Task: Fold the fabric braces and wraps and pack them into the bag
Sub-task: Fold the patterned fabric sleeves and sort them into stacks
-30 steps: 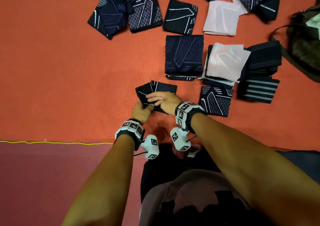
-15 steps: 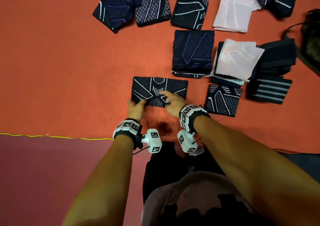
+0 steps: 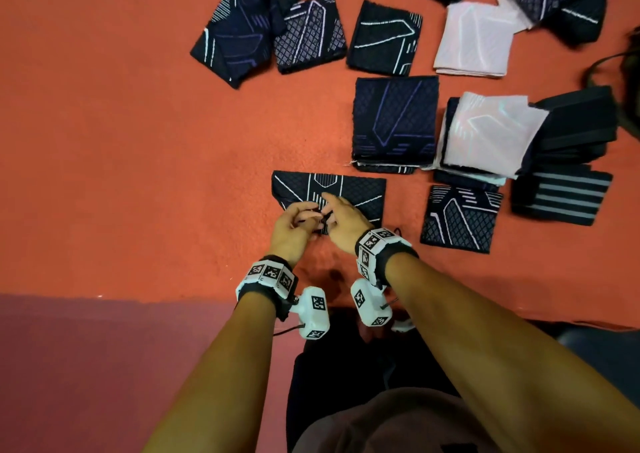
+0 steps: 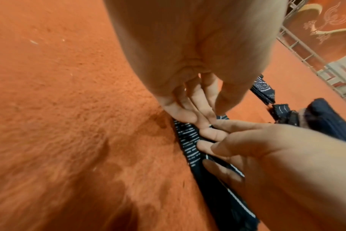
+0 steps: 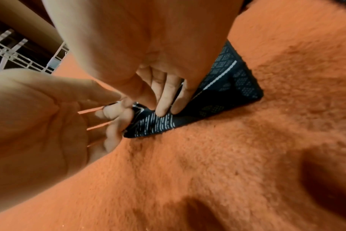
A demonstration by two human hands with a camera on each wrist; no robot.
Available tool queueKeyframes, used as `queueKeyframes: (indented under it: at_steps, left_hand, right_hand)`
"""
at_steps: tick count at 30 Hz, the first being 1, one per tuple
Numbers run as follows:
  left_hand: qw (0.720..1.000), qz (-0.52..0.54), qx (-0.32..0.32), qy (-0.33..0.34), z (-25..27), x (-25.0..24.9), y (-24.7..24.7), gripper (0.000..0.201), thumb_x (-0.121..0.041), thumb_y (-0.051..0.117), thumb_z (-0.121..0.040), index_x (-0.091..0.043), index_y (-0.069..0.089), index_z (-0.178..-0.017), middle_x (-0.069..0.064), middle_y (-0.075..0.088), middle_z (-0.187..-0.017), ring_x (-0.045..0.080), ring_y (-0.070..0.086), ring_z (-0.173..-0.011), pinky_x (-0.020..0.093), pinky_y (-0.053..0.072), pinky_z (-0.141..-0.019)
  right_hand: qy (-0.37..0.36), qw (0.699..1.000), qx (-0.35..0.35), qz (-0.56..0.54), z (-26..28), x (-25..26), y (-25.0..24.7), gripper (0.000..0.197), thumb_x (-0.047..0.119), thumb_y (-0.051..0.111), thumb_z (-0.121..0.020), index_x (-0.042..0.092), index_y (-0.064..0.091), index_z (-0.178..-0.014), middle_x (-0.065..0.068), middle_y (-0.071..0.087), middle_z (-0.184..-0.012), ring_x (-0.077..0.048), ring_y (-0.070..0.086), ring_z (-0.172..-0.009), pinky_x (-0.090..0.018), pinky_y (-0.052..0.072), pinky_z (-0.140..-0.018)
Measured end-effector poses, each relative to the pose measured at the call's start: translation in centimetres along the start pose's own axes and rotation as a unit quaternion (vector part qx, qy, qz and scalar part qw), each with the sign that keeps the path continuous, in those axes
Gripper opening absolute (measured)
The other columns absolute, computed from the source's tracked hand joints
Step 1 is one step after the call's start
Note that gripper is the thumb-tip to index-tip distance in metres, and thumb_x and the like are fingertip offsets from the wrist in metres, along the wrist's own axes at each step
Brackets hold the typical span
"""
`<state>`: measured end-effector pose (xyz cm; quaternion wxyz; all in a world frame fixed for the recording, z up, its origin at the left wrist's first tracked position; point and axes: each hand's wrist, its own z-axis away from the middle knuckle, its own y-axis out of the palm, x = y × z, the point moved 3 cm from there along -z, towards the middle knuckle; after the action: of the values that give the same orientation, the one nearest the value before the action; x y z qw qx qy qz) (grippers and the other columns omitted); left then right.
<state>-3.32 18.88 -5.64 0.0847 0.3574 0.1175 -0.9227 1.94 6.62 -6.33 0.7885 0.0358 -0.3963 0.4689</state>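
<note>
Both hands drawn in from the ends of the black patterned brace (image 3: 360, 192) to its near middle since half a second ago; brace itself unchanged, lying flat and spread wide on the orange carpet (image 3: 138, 158). Left hand (image 3: 294, 227) curled, fingers (image 5: 117, 123) gripping the near edge of the brace at its striped centre. Right hand (image 3: 343, 220) just beside, nearly touching the left – fingertips (image 5: 162, 109) pressing down on the same striped patch, fingers fairly straight. Beyond the brace, a folded navy stack (image 3: 394, 123); right of that stack, a pile topped with a pale pink piece (image 3: 485, 133). Right of the brace, a small folded black-and-white piece (image 3: 460, 217) – further right, a grey-striped wrap (image 3: 561, 192). Dark bag (image 3: 630, 81) barely visible at the far right edge, well apart from the brace
</note>
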Motion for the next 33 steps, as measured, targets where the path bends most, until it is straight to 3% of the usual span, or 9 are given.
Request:
queueKeyframes:
  at_steps: [3, 8, 15, 18, 21, 24, 26, 29, 33]
  left_hand:
    - [0.999, 0.024, 0.025, 0.003, -0.3, 1.0, 1.5, 0.033, 0.010, 0.053, -0.095, -0.011, 0.059, -0.120, 0.000, 0.066, -0.104, 0.010, 0.063, -0.087, 0.018, 0.052, -0.071]
    - [0.999, 0.003, -0.024, 0.036, -1.1, 1.5, 1.5, 0.054, 0.015, 0.054, -0.089, -0.023, 0.052, -0.127, -0.002, 0.058, -0.092, 0.007, 0.052, -0.072, 0.017, 0.046, -0.063]
    - [0.986, -0.154, 0.020, 0.062, -2.9, -0.2, 0.5, 0.063, 0.007, 0.056, -0.087, -0.028, 0.050, -0.140, 0.003, 0.062, -0.079, 0.021, 0.060, -0.076, 0.040, 0.055, -0.083]
    - [0.969, -0.231, 0.057, 0.070, -3.3, -1.5, 1.1, 0.074, 0.003, 0.058, -0.086, -0.038, 0.044, -0.146, -0.006, 0.067, -0.075, 0.015, 0.062, -0.075, 0.034, 0.054, -0.085]
    - [0.945, -0.305, 0.081, 0.083, -3.0, -2.5, 2.0, 0.081, -0.002, 0.059, -0.088, -0.039, 0.029, -0.153, 0.002, 0.072, -0.084, 0.013, 0.063, -0.077, 0.024, 0.047, -0.083]
    - [0.952, -0.289, 0.085, 0.056, -3.3, -2.4, 2.2, 0.081, -0.008, 0.062, -0.089, -0.046, 0.028, -0.152, 0.009, 0.074, -0.085, 0.019, 0.069, -0.070, 0.027, 0.054, -0.078]
    - [0.963, -0.254, 0.081, 0.037, -3.6, -2.4, 2.1, 0.072, -0.005, 0.061, -0.089, -0.043, 0.037, -0.146, 0.012, 0.074, -0.083, 0.022, 0.067, -0.062, 0.032, 0.059, -0.070]
    - [0.970, -0.224, 0.088, 0.024, -3.6, -2.7, 2.1, 0.059, 0.001, 0.056, -0.091, -0.035, 0.039, -0.135, 0.011, 0.073, -0.074, 0.020, 0.065, -0.051, 0.029, 0.055, -0.054]
    - [0.969, -0.222, 0.108, 0.013, -3.5, -3.0, 2.7, 0.064, -0.002, 0.054, -0.092, -0.048, 0.031, -0.130, 0.012, 0.075, -0.076, 0.022, 0.069, -0.053, 0.025, 0.053, -0.051]
  right_hand:
    - [-0.002, 0.999, -0.036, -0.018, 0.5, -1.5, -0.7, 0.069, -0.004, 0.046, -0.090, 0.017, 0.033, -0.155, -0.002, 0.055, -0.130, -0.019, 0.058, -0.110, -0.032, 0.042, -0.107]
    - [0.025, 0.993, -0.106, -0.046, 1.1, -4.1, -2.5, 0.067, -0.007, 0.045, -0.089, 0.017, 0.039, -0.151, 0.002, 0.056, -0.118, -0.021, 0.059, -0.107, -0.032, 0.046, -0.102]
    - [0.065, 0.986, -0.153, -0.023, 2.7, -5.5, -4.3, 0.063, -0.003, 0.052, -0.089, 0.014, 0.042, -0.149, -0.004, 0.054, -0.123, -0.014, 0.052, -0.100, -0.034, 0.044, -0.105]
    - [0.104, 0.974, -0.195, -0.041, 3.2, -6.4, -5.0, 0.058, 0.003, 0.060, -0.086, 0.012, 0.043, -0.141, -0.011, 0.055, -0.124, -0.020, 0.053, -0.113, -0.029, 0.040, -0.104]
    - [0.118, 0.974, -0.186, -0.055, 3.7, -6.8, -4.9, 0.071, 0.008, 0.066, -0.085, 0.012, 0.032, -0.148, -0.013, 0.057, -0.126, -0.028, 0.053, -0.122, -0.033, 0.040, -0.107]
    - [0.110, 0.981, -0.142, -0.079, 4.3, -6.3, -4.4, 0.079, 0.013, 0.065, -0.089, 0.027, 0.021, -0.153, -0.001, 0.062, -0.093, -0.027, 0.065, -0.096, -0.034, 0.052, -0.090]
    - [0.112, 0.977, -0.151, -0.098, 4.4, -6.4, -4.4, 0.069, 0.016, 0.066, -0.090, 0.030, 0.030, -0.146, -0.001, 0.060, -0.080, -0.025, 0.067, -0.081, -0.033, 0.055, -0.078]
    - [0.127, 0.972, -0.164, -0.110, 4.3, -6.7, -4.8, 0.044, 0.016, 0.070, -0.088, 0.027, 0.051, -0.126, 0.005, 0.058, -0.069, -0.013, 0.060, -0.065, -0.021, 0.044, -0.058]
    - [0.115, 0.982, -0.118, -0.094, 4.6, -6.7, -4.2, 0.027, 0.012, 0.071, -0.089, 0.025, 0.066, -0.112, 0.012, 0.053, -0.061, -0.002, 0.049, -0.056, -0.012, 0.036, -0.053]
